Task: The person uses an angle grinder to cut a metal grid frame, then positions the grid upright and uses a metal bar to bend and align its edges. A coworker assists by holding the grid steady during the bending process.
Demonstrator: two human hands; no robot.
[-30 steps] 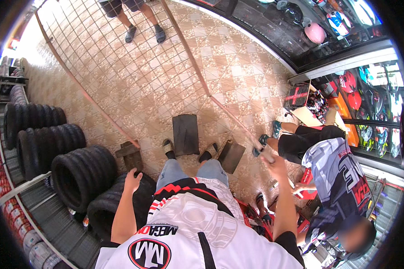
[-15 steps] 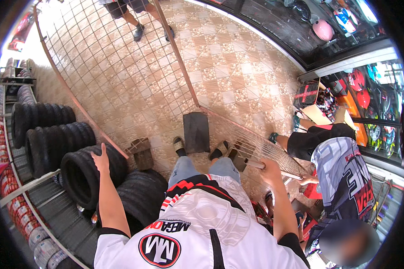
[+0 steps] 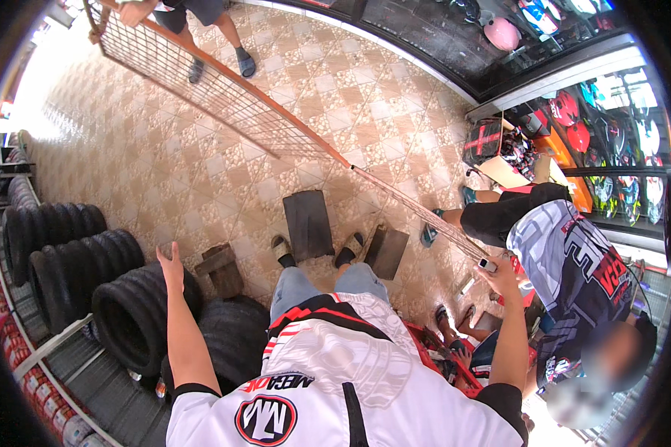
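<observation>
A wire mesh panel [image 3: 306, 134] with an orange-brown metal frame runs slantwise from the upper left to my right side, standing almost edge-on. My right hand [image 3: 501, 277] is closed around its near right end, where a square metal tube end shows. At the upper left another person's hand [image 3: 136, 10] rests on the far end of the frame. My left hand [image 3: 171, 268] is raised with fingers apart, holding nothing, above a row of black tyres [image 3: 130, 320]. Dark blocks lie on the floor by my feet: one in front [image 3: 308, 223], one at the right [image 3: 386, 252], one at the left [image 3: 222, 270].
Close on my right, a person in a grey and black shirt [image 3: 555, 246] bends beside the panel. Glass display cases [image 3: 417, 45] line the far right, with a box of goods [image 3: 484, 141] before them. Racks of packaged tyres [image 3: 33, 372] stand left on the tiled floor [image 3: 395, 141].
The panel has swung from lying broad across the view to nearly edge-on, its left part lifting off the floor side. My right hand moved right with it; my left hand's fingers spread.
</observation>
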